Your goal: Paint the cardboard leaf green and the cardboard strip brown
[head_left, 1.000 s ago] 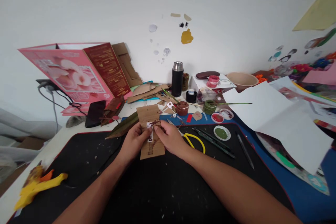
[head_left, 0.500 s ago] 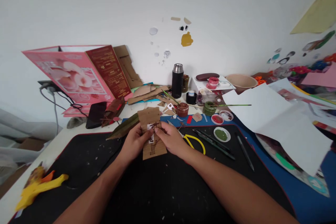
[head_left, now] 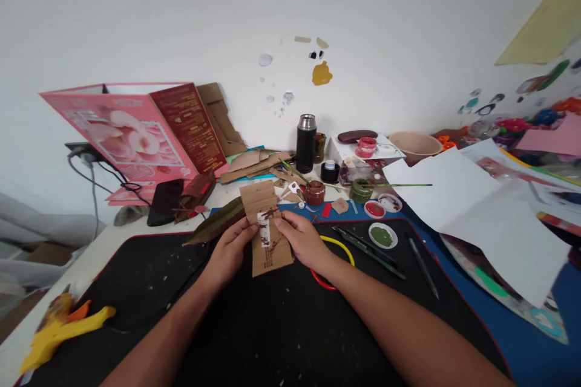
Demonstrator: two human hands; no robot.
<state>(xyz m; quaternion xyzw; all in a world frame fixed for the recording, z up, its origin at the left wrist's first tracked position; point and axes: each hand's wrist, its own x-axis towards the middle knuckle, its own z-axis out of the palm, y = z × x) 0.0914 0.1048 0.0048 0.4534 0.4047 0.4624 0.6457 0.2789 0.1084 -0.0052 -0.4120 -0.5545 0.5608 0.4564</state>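
A brown cardboard piece [head_left: 271,257] with a white label and dark marks is held upright over the black mat [head_left: 272,326]. My left hand [head_left: 233,248] pinches its left edge, and my right hand [head_left: 302,242] grips its right edge, thumb on the front. Behind my left hand lies a long dark green leaf-like piece [head_left: 213,224]. Beside my right wrist are the yellow and red loops of scissors [head_left: 345,249], their blades hidden. Dark pens [head_left: 372,252] and a lid of green paint [head_left: 382,234] lie farther right.
A yellow glue gun [head_left: 68,326] lies at left, near a phone [head_left: 166,201] and a pink box [head_left: 131,133]. At the back stand a black flask [head_left: 306,144] and paint jars [head_left: 315,192]. White paper [head_left: 481,211] covers the right side.
My left thumb has drawn back toward the cardboard's left edge, and my hands are farther apart. The cardboard has shifted slightly right, and the red scissor loop now shows.
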